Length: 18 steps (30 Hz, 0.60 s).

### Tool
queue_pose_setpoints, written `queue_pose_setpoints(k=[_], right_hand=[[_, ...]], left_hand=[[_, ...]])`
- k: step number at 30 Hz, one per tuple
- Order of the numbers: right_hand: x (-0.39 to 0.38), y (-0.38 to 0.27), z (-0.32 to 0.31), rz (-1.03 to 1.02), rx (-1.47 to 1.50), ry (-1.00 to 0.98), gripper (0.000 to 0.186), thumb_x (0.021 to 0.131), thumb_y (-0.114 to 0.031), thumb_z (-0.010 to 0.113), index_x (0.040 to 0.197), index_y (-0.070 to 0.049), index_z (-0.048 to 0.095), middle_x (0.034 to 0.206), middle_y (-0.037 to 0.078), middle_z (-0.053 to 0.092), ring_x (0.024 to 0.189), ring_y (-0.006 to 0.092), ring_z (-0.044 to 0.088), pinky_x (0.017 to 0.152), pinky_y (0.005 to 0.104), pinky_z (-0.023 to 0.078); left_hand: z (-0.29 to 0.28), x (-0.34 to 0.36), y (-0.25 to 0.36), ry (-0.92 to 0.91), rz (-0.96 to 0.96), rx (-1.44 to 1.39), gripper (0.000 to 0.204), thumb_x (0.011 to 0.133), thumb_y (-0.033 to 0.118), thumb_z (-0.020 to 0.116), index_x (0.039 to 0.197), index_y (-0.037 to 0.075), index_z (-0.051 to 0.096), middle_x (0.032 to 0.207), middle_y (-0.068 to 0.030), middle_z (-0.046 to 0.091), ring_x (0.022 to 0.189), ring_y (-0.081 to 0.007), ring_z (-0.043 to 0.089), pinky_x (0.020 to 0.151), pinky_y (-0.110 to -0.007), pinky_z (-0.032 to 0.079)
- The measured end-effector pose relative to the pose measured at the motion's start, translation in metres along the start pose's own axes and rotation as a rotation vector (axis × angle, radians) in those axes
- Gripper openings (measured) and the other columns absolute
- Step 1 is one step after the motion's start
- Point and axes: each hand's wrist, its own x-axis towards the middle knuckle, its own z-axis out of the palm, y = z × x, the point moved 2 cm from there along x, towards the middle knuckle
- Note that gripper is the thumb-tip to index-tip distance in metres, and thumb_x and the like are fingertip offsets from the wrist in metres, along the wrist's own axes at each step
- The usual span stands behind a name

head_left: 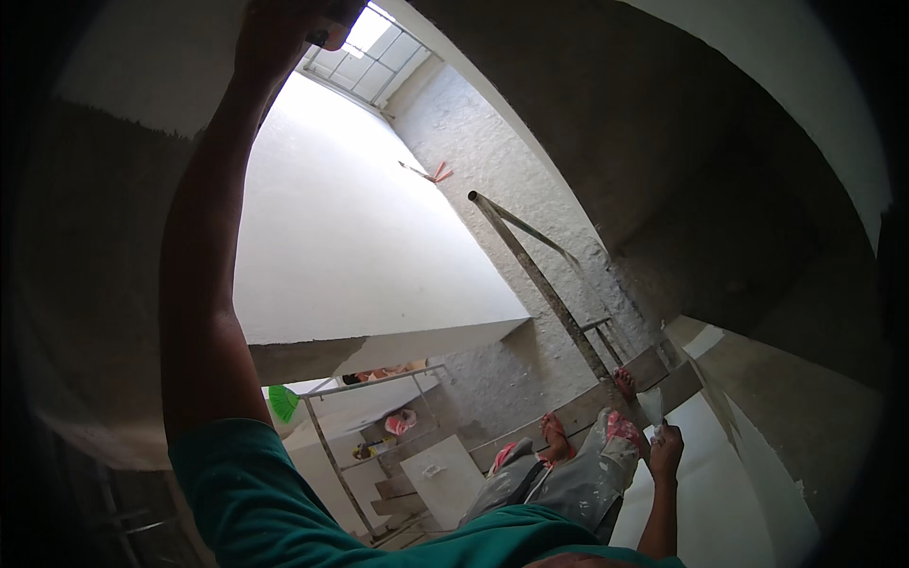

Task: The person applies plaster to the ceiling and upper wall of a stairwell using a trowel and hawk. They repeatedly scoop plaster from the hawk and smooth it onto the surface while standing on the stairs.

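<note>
My left arm reaches high up along the wall, and my left hand (275, 38) is at the top edge of the view. Its fingers are bent around a dark thing that is partly cut off, so I cannot make out its kind. Low on the right, my right hand (668, 450) is closed on the handle of a putty knife (651, 407), whose pale wedge-shaped blade points up and away from me. Around my raised arm, the wall is partly dark grey and partly coated white (331, 227). Beneath me are my paint-spattered trousers and my feet, on planks (668, 379).
A metal scaffold frame (530, 265) rises ahead of the planks. Another frame (331, 454) stands lower left, by a white board (443, 478), a green fan-shaped thing (282, 402) and a red-and-white bundle (401, 421). Far below lies a rough grey floor (464, 123).
</note>
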Motion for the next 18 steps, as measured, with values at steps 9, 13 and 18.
queue_pose_setpoints(k=[9,13,18], right_hand=[[0.006,-0.018,-0.007,-0.001,-0.048,-0.019,0.028,0.078,0.004,0.063,0.105,0.006,0.060,0.097,0.018,0.057,0.090,0.0345,0.060,0.079,0.0407,0.050],[0.004,-0.016,0.000,-0.026,0.005,0.046,0.026,0.074,0.010,0.063,0.099,0.005,0.059,0.092,0.016,0.056,0.082,0.0303,0.059,0.073,0.0377,0.049],[0.006,-0.008,0.010,-0.084,-0.020,-0.001,0.025,0.076,0.007,0.064,0.101,0.005,0.060,0.093,0.017,0.057,0.085,0.0315,0.059,0.075,0.0387,0.049]], left_hand=[[0.001,-0.011,0.002,-0.053,-0.098,-0.004,0.036,0.078,0.019,0.066,0.114,0.014,0.065,0.126,-0.0049,0.058,0.127,-0.0375,0.043,0.110,-0.057,0.026],[-0.023,-0.016,0.000,0.135,-0.023,-0.293,0.046,0.084,0.011,0.064,0.127,0.021,0.054,0.130,-0.0061,0.056,0.122,-0.0305,0.050,0.101,-0.048,0.042],[-0.049,-0.114,-0.031,-0.064,-0.048,-0.314,0.049,0.082,0.010,0.064,0.129,0.022,0.054,0.132,-0.0041,0.054,0.125,-0.0308,0.048,0.104,-0.049,0.037]])
